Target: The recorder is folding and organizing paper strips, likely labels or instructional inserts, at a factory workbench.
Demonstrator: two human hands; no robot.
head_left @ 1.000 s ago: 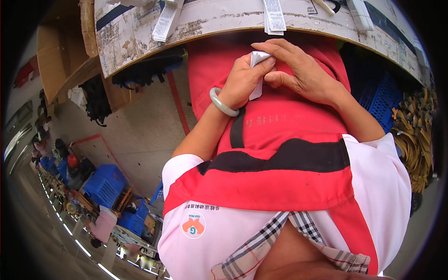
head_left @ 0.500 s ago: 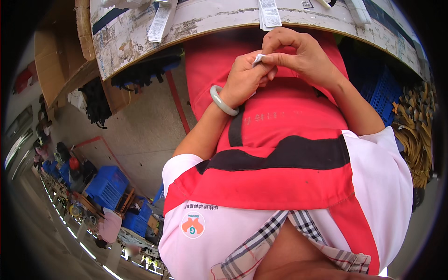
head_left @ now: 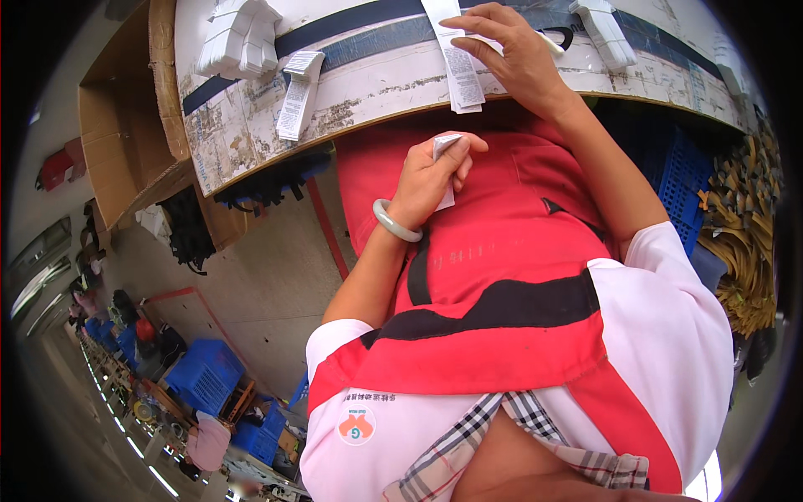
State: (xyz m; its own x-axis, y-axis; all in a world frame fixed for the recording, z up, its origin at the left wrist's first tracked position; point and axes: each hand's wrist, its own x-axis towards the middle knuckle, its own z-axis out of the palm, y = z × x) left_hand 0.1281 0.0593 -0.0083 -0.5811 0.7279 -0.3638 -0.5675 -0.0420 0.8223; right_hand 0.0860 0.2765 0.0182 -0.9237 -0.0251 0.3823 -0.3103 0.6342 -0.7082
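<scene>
Above the red apron, my left hand [head_left: 428,177] is closed around a small folded white paper label [head_left: 446,146], whose lower end sticks out below the fingers. A pale bangle circles that wrist. My right hand [head_left: 519,60] reaches over the table, fingers apart, with nothing visibly held. Its fingertips lie at the right side of a long stack of printed white labels [head_left: 465,82] that hangs over the front edge; whether they touch it I cannot tell. A shorter stack of labels [head_left: 299,96] rests farther left on the table.
Bundled white strips [head_left: 238,40] sit at the table's left, with another bundle [head_left: 604,35] at the right. The worn table edge [head_left: 385,115] curves before me. An open cardboard box [head_left: 125,134] stands left; a blue crate [head_left: 682,180] and brown strips [head_left: 744,243] are at right.
My right hand has left the left hand and moved up to the label stack on the table. The left hand keeps its folded label, slightly lower. More of the table now shows.
</scene>
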